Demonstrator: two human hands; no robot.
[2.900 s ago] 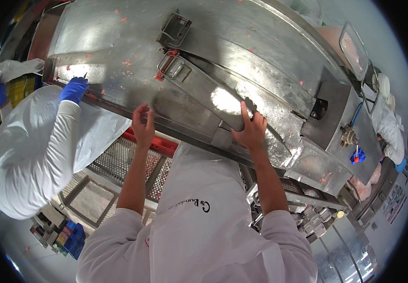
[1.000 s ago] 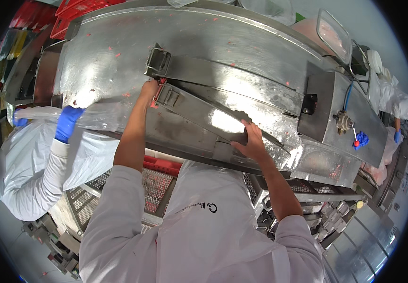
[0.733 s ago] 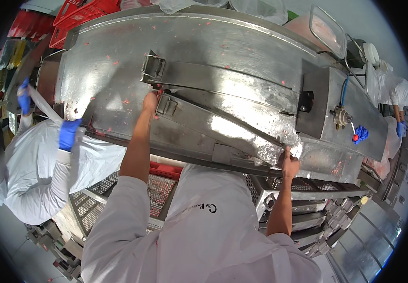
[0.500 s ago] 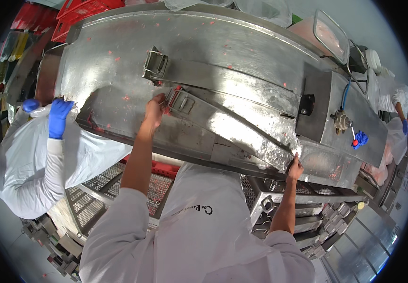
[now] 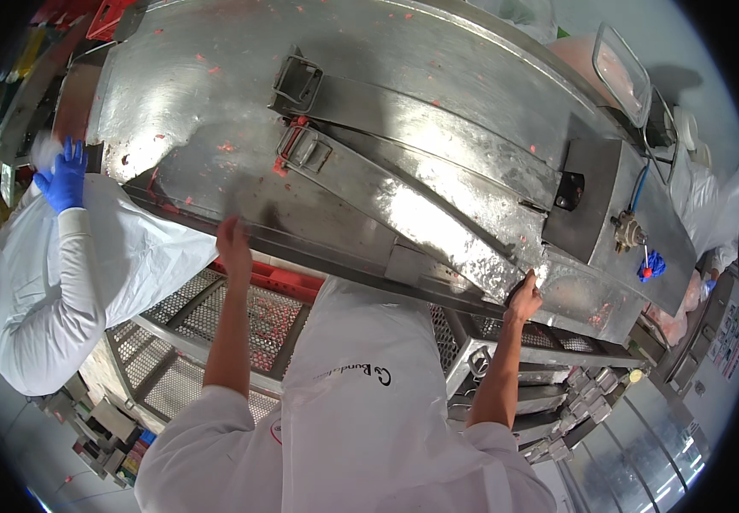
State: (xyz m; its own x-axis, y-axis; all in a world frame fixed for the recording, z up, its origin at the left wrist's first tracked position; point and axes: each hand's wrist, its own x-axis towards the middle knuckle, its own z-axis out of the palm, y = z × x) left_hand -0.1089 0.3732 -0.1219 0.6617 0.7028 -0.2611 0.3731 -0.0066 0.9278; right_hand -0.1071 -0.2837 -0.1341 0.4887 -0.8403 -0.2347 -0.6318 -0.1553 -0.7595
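A long, narrow metal trough-like piece [image 5: 412,209] with a wire latch [image 5: 308,152] on its far-left end lies slantwise on the steel table [image 5: 241,179]. My right hand [image 5: 524,297] grips its near right end, close to the table's front edge. My left hand [image 5: 233,244], smeared by motion, is over the front edge and apart from the piece; its fingers are too blurred to read. Behind lies a second long metal piece [image 5: 438,124] with a similar latch [image 5: 298,81]. Red scraps cling near the first latch.
At the left stands a co-worker in white with a blue-gloved hand [image 5: 67,177]. A metal box [image 5: 591,201] with a valve [image 5: 628,231] and blue hose sits at the table's right. Below the front edge are perforated metal racks [image 5: 241,329]. Small red scraps dot the table.
My left hand has left the latch end and come nearer, toward the front edge. My right hand stays on the piece. The co-worker's gloved hand has shifted left, and the view has tilted.
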